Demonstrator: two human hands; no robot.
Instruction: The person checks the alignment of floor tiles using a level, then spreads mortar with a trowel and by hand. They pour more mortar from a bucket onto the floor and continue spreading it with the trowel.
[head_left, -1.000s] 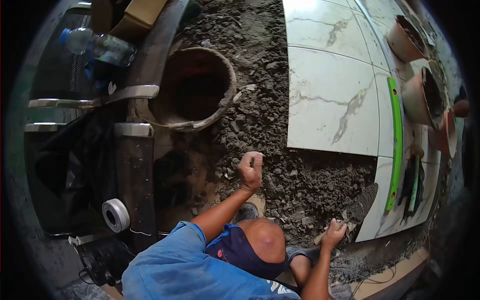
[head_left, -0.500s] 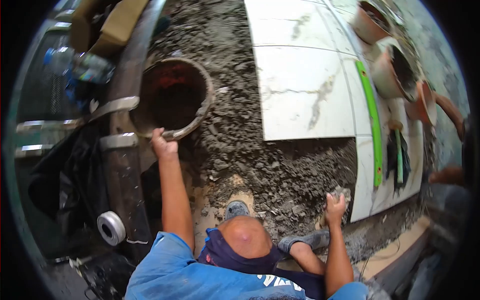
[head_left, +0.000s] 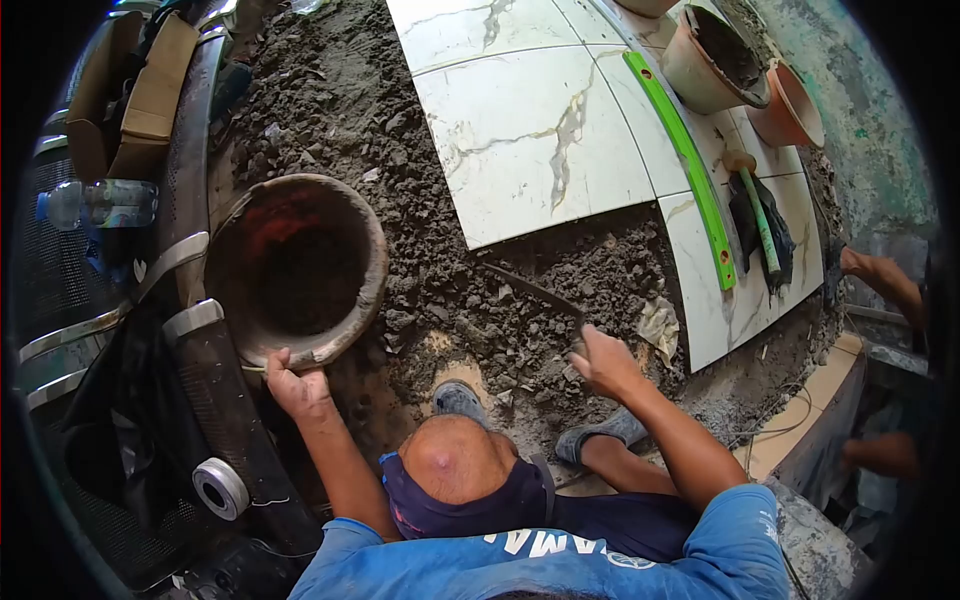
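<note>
My left hand [head_left: 298, 388] grips the near rim of a large, mortar-stained bucket [head_left: 372, 270], tipped so its dark, reddish inside faces me. In my right hand [head_left: 605, 362] is the handle of a trowel, mostly hidden by my fingers. The thin dark blade of the trowel [head_left: 535, 290] points up and left over loose, crumbly grey mortar [head_left: 470, 325]. Right of that hand, a crumpled pale scrap [head_left: 658, 328] lies on the mortar. White marbled tiles [head_left: 520, 130] border the mortar bed.
On the tiles lie a green level [head_left: 688, 165] and a mallet [head_left: 757, 215] over a black bag. Buckets [head_left: 700, 62] stand beyond. Metal bench seats [head_left: 185, 270] line the left, with a bottle [head_left: 110, 204], cardboard box [head_left: 150, 90] and tape roll [head_left: 220, 488]. Another person's hands [head_left: 880, 280] show at right.
My right hand has moved left, away from the crumpled scrap, and the trowel blade now shows. My left hand stays on the bucket rim. The whole view has shifted.
</note>
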